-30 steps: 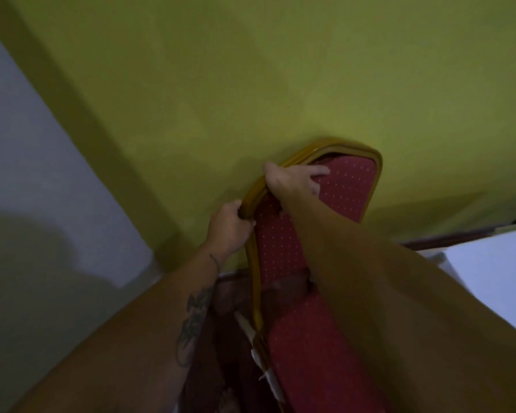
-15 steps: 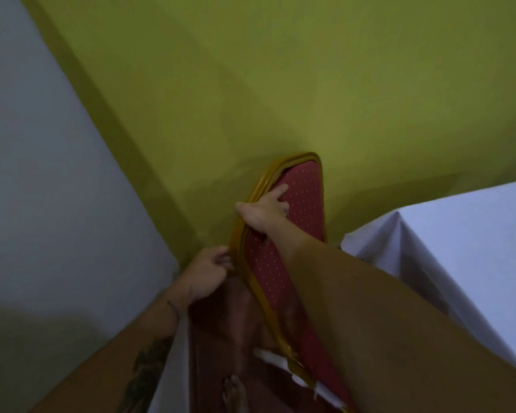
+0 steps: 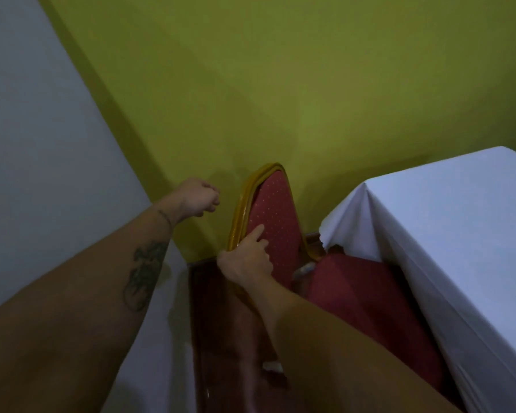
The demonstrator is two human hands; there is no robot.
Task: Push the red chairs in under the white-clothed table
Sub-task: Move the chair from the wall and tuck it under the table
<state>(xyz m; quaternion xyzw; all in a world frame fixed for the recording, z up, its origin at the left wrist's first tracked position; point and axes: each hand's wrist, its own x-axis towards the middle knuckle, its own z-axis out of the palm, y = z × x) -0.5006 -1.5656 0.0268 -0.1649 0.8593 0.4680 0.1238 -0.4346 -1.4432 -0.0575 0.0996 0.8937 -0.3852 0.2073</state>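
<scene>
A red chair [image 3: 276, 222] with a gold frame and dotted red padding stands in the middle, its back close to the yellow-green wall. Its red seat [image 3: 367, 296] reaches under the hanging edge of the white-clothed table [image 3: 447, 234] on the right. My right hand [image 3: 246, 257] rests on the left side of the chair's back frame, index finger stretched over the padding. My left hand [image 3: 198, 196] hovers to the left of the chair back, fingers curled, holding nothing and apart from the frame.
A yellow-green wall [image 3: 280, 84] fills the background behind the chair. A white wall [image 3: 42, 144] runs along the left. Dark red-brown floor [image 3: 221, 338] shows below the chair, with a skirting board at the wall's foot.
My left hand has let go of the chair frame and lifted away to the left. The chair has moved right, its seat now under the tablecloth edge. The view has tilted down.
</scene>
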